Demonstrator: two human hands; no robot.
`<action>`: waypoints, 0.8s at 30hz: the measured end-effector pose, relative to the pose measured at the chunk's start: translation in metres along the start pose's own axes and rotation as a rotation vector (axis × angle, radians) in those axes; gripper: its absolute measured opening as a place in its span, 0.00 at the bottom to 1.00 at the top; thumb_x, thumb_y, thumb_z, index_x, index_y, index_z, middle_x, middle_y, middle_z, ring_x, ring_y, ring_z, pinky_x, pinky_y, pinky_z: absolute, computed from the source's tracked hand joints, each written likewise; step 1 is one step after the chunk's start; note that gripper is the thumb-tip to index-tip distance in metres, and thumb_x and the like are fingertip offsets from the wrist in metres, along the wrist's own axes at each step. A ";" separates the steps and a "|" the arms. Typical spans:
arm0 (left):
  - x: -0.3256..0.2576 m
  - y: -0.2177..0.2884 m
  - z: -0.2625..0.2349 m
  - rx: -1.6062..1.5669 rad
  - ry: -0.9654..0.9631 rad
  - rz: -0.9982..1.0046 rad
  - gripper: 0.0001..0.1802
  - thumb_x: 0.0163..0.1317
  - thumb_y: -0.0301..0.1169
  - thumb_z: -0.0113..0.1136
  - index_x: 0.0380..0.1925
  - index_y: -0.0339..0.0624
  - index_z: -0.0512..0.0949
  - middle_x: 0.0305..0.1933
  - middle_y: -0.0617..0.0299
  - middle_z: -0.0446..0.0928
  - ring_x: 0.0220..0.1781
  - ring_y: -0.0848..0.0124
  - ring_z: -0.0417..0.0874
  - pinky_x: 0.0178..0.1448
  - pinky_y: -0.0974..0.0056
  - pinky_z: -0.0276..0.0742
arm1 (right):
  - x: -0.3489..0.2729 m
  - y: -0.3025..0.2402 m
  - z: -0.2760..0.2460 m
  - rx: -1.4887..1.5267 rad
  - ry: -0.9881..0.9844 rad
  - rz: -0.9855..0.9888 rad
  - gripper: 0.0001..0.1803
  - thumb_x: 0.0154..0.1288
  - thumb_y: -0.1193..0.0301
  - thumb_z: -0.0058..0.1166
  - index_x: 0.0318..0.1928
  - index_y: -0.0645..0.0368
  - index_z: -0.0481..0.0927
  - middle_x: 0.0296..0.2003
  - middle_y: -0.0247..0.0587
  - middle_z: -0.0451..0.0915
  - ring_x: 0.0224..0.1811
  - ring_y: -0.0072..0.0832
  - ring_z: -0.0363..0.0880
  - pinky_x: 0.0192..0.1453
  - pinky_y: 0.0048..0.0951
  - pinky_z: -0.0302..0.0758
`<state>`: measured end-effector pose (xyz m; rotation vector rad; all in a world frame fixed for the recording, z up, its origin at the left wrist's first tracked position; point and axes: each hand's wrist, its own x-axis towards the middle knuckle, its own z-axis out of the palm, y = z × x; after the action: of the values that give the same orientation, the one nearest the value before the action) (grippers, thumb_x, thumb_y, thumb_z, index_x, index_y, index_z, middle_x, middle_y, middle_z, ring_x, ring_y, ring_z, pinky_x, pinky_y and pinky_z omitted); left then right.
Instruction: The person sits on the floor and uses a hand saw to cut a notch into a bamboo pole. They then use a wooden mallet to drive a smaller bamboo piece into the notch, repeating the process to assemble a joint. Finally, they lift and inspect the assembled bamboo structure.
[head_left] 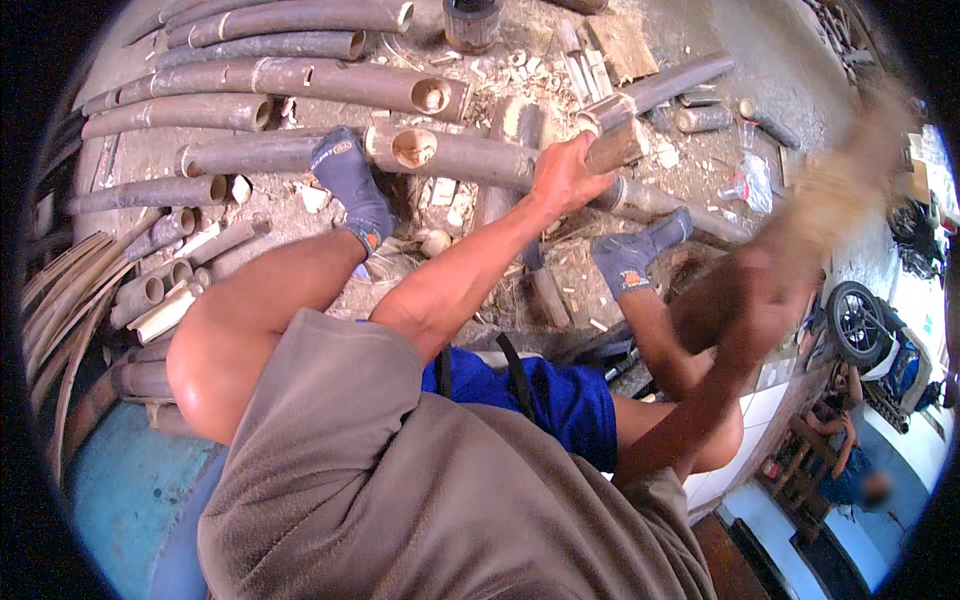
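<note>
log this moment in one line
left hand: gripping wood piece | right hand: gripping wooden tool, blurred | bamboo tube: round hole near left end

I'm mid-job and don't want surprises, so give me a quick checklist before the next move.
1. Left hand gripping the brown, block-like wooden piece: ok.
2. Right hand holding the tan, club-shaped tool: ok, raised at the person's right.
3. Tool undamaged: cannot tell, it is blurred.
4. Brown, round bamboo pole with an oval hole firmly fixed: cannot tell from this view.
5. Left foot in a dark grey fabric sock clear of bamboo: not ok, it appears to rest on it.
6. Floor clear of pale wood chips: not ok, many are scattered.
</note>
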<state>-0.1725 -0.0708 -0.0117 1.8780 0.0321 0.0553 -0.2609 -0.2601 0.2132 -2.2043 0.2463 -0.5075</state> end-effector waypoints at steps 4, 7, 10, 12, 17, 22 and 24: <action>-0.004 0.016 0.000 0.005 -0.097 -0.080 0.33 0.47 0.44 0.76 0.52 0.39 0.80 0.40 0.41 0.86 0.45 0.45 0.88 0.51 0.50 0.83 | 0.047 -0.055 -0.024 0.471 0.529 0.017 0.25 0.72 0.54 0.53 0.51 0.68 0.79 0.43 0.52 0.85 0.42 0.40 0.86 0.39 0.38 0.85; -0.002 -0.002 -0.002 0.009 0.031 -0.036 0.30 0.46 0.45 0.76 0.45 0.37 0.81 0.33 0.40 0.84 0.39 0.42 0.87 0.47 0.47 0.82 | -0.019 -0.029 0.055 0.139 0.064 0.241 0.24 0.68 0.58 0.61 0.55 0.64 0.80 0.45 0.49 0.85 0.48 0.41 0.84 0.53 0.39 0.80; 0.000 -0.006 0.000 0.056 0.062 0.013 0.30 0.46 0.46 0.77 0.43 0.37 0.80 0.31 0.41 0.84 0.38 0.42 0.87 0.46 0.48 0.83 | -0.036 -0.014 0.082 -0.096 -0.223 0.269 0.27 0.63 0.61 0.69 0.58 0.62 0.80 0.48 0.47 0.85 0.51 0.40 0.83 0.61 0.39 0.77; 0.000 -0.007 -0.003 0.010 0.061 -0.028 0.30 0.46 0.46 0.77 0.43 0.37 0.80 0.32 0.41 0.84 0.39 0.42 0.87 0.46 0.48 0.83 | 0.004 -0.013 0.011 -0.163 -0.273 0.101 0.29 0.60 0.61 0.73 0.58 0.63 0.80 0.49 0.48 0.85 0.52 0.38 0.82 0.61 0.39 0.77; 0.000 0.018 -0.001 -0.004 -0.010 -0.042 0.31 0.46 0.47 0.77 0.44 0.36 0.80 0.33 0.41 0.85 0.39 0.44 0.88 0.46 0.48 0.83 | 0.082 -0.066 -0.050 0.320 0.545 -0.009 0.29 0.64 0.56 0.67 0.54 0.68 0.79 0.52 0.55 0.83 0.51 0.35 0.81 0.57 0.37 0.77; -0.001 -0.013 0.002 0.001 0.067 0.026 0.31 0.46 0.47 0.77 0.45 0.36 0.81 0.34 0.41 0.85 0.39 0.44 0.88 0.45 0.48 0.83 | -0.032 0.002 0.075 -0.240 -0.388 0.221 0.37 0.65 0.56 0.68 0.63 0.71 0.72 0.59 0.57 0.78 0.59 0.41 0.77 0.65 0.40 0.72; -0.003 -0.031 0.014 -0.013 0.089 0.086 0.30 0.47 0.46 0.76 0.45 0.37 0.81 0.35 0.41 0.85 0.39 0.44 0.88 0.46 0.49 0.83 | 0.006 0.012 0.031 -0.285 -0.475 0.123 0.41 0.65 0.56 0.69 0.67 0.72 0.69 0.62 0.58 0.76 0.63 0.44 0.75 0.68 0.41 0.71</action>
<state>-0.1744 -0.0750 -0.0460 1.8627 0.0116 0.1979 -0.2421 -0.2475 0.1878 -2.4893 0.2047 0.1335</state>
